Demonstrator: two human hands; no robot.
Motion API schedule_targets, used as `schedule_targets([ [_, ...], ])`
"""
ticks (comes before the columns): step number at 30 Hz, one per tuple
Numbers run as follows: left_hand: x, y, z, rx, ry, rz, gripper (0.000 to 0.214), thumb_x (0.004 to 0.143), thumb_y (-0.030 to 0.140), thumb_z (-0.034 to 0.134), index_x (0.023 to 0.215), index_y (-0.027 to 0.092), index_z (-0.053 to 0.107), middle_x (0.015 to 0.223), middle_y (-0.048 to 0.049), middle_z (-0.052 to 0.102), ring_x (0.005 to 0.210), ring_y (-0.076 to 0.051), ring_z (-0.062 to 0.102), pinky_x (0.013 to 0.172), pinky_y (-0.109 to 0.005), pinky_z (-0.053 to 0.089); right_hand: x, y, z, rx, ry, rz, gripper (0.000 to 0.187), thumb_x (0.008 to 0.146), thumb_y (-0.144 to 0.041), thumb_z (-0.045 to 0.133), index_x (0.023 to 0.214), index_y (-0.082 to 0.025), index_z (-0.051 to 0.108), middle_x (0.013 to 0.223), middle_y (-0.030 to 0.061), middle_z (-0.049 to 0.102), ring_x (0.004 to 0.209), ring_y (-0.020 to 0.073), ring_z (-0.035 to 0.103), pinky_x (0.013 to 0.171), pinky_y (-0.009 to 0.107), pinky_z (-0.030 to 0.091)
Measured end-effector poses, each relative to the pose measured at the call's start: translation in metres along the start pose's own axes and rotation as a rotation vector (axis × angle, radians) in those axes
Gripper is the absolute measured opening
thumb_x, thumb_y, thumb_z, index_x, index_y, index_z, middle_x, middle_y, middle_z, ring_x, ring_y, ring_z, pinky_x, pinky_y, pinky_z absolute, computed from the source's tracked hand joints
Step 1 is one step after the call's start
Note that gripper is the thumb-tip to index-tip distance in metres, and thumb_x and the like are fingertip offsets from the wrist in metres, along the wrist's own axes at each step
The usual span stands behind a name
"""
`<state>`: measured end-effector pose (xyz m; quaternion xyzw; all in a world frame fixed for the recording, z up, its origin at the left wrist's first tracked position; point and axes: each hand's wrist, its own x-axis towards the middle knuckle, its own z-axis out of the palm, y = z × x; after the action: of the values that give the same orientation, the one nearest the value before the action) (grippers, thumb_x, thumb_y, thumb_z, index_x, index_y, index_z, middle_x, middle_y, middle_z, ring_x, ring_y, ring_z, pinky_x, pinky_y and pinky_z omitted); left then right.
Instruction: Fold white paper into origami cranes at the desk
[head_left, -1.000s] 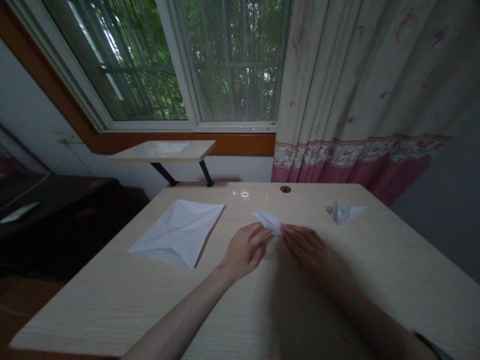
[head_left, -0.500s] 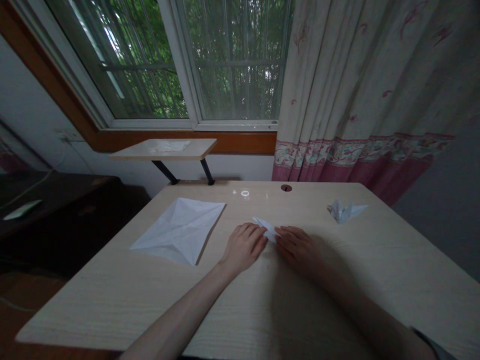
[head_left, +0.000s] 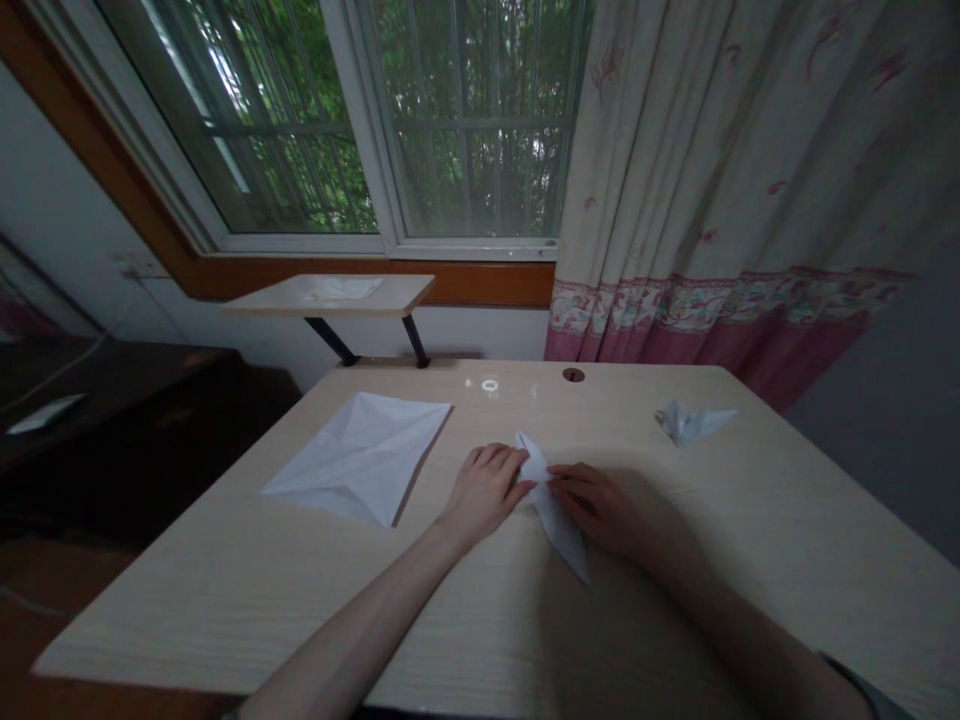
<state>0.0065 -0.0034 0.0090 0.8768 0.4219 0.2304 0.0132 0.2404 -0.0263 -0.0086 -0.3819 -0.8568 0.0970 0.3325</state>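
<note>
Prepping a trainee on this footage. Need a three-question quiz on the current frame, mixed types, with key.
1. True or false: the creased white paper lies on the desk, to the left of the left hand.

2. Multiple choice: what do the left hand and the right hand both touch?
A) the curtain
B) the narrow folded paper
C) the raised shelf

3. Fill in the blank: the folded paper figure lies untouched, nearer the ____ hand than the other.

Key: 1. True. 2. B. 3. Right.
</note>
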Motion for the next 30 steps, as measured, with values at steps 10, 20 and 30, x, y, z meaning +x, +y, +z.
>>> schedule_targets([
  [10, 0.001, 0.001, 0.003, -0.084, -0.004, -0.017, 0.023, 0.096, 0.033, 0.064, 0.113, 0.019, 0.058, 0.115, -0.0077, 0.065, 0.107, -0.025, 0.060, 0.092, -0.040, 0.050, 0.004, -0.008, -0.007, 0.030, -0.054, 0.003, 0.027, 0.090, -0.012, 0.049, 0.102, -0.023, 0.072, 0.102, 0.0075, 0.072, 0.096, 0.0208, 0.068, 0.088, 0.040, 0.058],
  [20, -0.001, -0.003, 0.010, -0.291, -0.023, 0.064, 0.013, 0.101, 0.021, 0.055, 0.111, 0.020, 0.062, 0.108, -0.0058, 0.066, 0.104, -0.020, 0.062, 0.094, -0.032, 0.053, -0.002, -0.001, -0.001, -0.002, -0.044, -0.013, 0.039, 0.082, -0.005, 0.049, 0.115, -0.021, 0.063, 0.118, 0.0105, 0.068, 0.115, 0.0243, 0.061, 0.102, 0.046, 0.051],
  [30, -0.002, -0.003, 0.005, -0.247, -0.043, 0.081, 0.029, 0.086, 0.010, 0.058, 0.111, 0.021, 0.066, 0.117, -0.0054, 0.068, 0.111, -0.024, 0.060, 0.098, -0.039, 0.048, 0.000, -0.002, -0.002, 0.087, -0.078, 0.043, 0.032, 0.081, -0.008, 0.050, 0.110, -0.022, 0.055, 0.121, 0.0117, 0.060, 0.116, 0.0252, 0.055, 0.103, 0.048, 0.047],
])
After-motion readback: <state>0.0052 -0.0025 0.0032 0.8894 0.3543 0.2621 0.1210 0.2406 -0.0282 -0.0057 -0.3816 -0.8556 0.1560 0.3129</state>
